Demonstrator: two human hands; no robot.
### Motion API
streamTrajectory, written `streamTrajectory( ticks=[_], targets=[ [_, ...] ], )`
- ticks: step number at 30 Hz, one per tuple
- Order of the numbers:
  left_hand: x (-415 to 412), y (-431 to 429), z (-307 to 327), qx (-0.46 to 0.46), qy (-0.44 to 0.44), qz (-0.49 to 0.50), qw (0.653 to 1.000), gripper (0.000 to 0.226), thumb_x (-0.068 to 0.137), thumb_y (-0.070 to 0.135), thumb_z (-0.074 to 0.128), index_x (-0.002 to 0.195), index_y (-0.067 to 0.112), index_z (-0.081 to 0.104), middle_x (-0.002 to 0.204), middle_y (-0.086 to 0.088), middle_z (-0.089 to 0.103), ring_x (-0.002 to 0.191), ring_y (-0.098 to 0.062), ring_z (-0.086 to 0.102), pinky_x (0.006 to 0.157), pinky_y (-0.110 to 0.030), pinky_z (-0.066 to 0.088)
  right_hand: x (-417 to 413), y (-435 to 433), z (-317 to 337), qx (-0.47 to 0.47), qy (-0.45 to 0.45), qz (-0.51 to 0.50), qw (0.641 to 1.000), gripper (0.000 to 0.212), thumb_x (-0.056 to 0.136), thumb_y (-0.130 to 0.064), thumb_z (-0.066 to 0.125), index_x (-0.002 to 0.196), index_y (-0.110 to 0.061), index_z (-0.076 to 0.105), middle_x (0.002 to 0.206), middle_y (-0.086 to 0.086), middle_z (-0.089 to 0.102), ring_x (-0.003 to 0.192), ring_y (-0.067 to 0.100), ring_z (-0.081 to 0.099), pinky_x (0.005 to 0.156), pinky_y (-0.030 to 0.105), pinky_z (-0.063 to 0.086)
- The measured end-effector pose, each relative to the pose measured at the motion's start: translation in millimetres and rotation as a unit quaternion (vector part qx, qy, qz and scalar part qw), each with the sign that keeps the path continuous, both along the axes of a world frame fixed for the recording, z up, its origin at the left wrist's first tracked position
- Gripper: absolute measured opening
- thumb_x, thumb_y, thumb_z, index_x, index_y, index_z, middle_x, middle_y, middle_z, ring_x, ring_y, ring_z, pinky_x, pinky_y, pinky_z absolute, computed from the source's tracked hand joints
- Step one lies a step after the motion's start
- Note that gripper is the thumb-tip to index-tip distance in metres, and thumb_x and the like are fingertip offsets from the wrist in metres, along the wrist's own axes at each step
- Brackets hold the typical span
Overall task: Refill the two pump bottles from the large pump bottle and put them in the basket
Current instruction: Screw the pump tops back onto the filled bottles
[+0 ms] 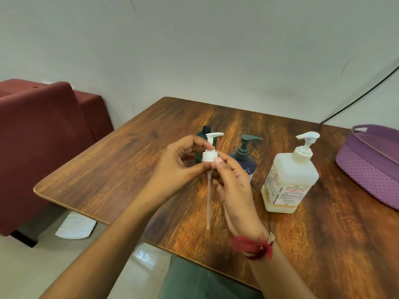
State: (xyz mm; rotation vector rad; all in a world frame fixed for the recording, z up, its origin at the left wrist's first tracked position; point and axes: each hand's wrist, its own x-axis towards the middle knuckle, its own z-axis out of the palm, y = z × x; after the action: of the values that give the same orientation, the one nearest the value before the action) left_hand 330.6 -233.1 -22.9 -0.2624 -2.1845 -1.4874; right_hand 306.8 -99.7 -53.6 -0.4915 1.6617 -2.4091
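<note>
In the head view the left hand [179, 162] and the right hand [235, 186] hold between them a white pump head [209, 156], raised above the worktop [129, 169], and its long dip tube [208, 201] hangs down free. The fingers [199, 142] of the left hand are curled and pinch the pump at stem and collar, while the right thumb presses the collar from the other side, so both hands pinch this same piece. Behind the left hand stands a dark green bottle [200, 134] with an open neck, probably the 1 this pump belongs to. Just beside it is a dark blue bottle [251, 167] with its grey pump on. The large pump bottle [289, 184] stands upright to the right, and the purple basket [371, 169] at the far right has none of the 2 small bottles in it. I judge the pump head light and stiff at the collar, which is the best place to hold it. The tube looks thin and bendable and may drip soap. The open small bottle is likely light and easy to tip, so hold its body. The large bottle looks nearly full, so heavy, and its body should be steadied with 1 hand while the other presses the nozzle
</note>
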Motion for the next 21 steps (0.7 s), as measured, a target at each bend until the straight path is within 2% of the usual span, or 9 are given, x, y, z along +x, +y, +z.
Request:
streamTrajectory(
  ticks=[4, 8, 12, 17, 21],
  targets=[
    [-1.7, 3.3, -3.0, 0.015, 0.007, 0.007, 1.000, 0.036, 0.072, 0.021, 0.080, 0.104, 0.020, 0.061, 0.102, 0.007, 0.069, 0.100, -0.012, 0.066, 0.085, -0.046, 0.055, -5.9, 0.8, 5.2, -0.006, -0.016, -0.002, 1.000, 0.019, 0.096, -0.018, 0.050, 0.106, -0.018, 0.066, 0.081, -0.007, 0.069, 0.074, 0.000, 0.063, 0.064, 0.014, 0.049],
    [-3.5, 7.3, -10.9, 0.018, 0.017, 0.022, 0.999, 0.049, 0.073, 0.022, 0.079, 0.114, 0.022, 0.053, 0.108, 0.002, 0.068, 0.103, -0.009, 0.065, 0.089, -0.039, 0.053, -8.6, 2.4, 11.4, -0.019, -0.027, -0.004, 0.999, 0.018, 0.093, -0.012, 0.054, 0.106, -0.011, 0.066, 0.094, 0.008, 0.071, 0.079, 0.005, 0.067, 0.065, 0.015, 0.051],
    [-5.1, 7.1, -15.4, 0.006, 0.025, 0.029, 0.999, 0.047, 0.074, 0.024, 0.076, 0.115, 0.022, 0.053, 0.109, 0.006, 0.068, 0.104, -0.006, 0.064, 0.090, -0.033, 0.052, -8.1, 2.2, 14.8, -0.011, -0.035, -0.009, 0.999, 0.026, 0.090, -0.009, 0.058, 0.114, -0.002, 0.064, 0.102, 0.013, 0.070, 0.093, 0.015, 0.067, 0.085, 0.027, 0.054],
    [-5.2, 5.2, -18.1, -0.010, 0.017, 0.024, 1.000, 0.054, 0.073, 0.027, 0.077, 0.119, 0.028, 0.049, 0.109, 0.019, 0.065, 0.105, -0.003, 0.062, 0.092, -0.033, 0.048, -9.8, 3.9, 12.6, 0.025, -0.014, -0.026, 0.999, 0.022, 0.089, -0.010, 0.061, 0.109, -0.005, 0.067, 0.102, 0.014, 0.071, 0.099, 0.023, 0.067, 0.087, 0.032, 0.053],
    [-7.1, 1.8, -22.2, -0.010, 0.003, 0.021, 1.000, 0.072, 0.063, 0.043, 0.081, 0.124, 0.029, 0.044, 0.112, 0.016, 0.064, 0.109, -0.002, 0.059, 0.092, -0.027, 0.044, -11.1, 10.1, 12.1, 0.051, 0.011, -0.051, 0.997, 0.017, 0.088, -0.016, 0.063, 0.104, -0.012, 0.069, 0.097, 0.011, 0.071, 0.092, 0.023, 0.066, 0.082, 0.032, 0.054]
  ],
)
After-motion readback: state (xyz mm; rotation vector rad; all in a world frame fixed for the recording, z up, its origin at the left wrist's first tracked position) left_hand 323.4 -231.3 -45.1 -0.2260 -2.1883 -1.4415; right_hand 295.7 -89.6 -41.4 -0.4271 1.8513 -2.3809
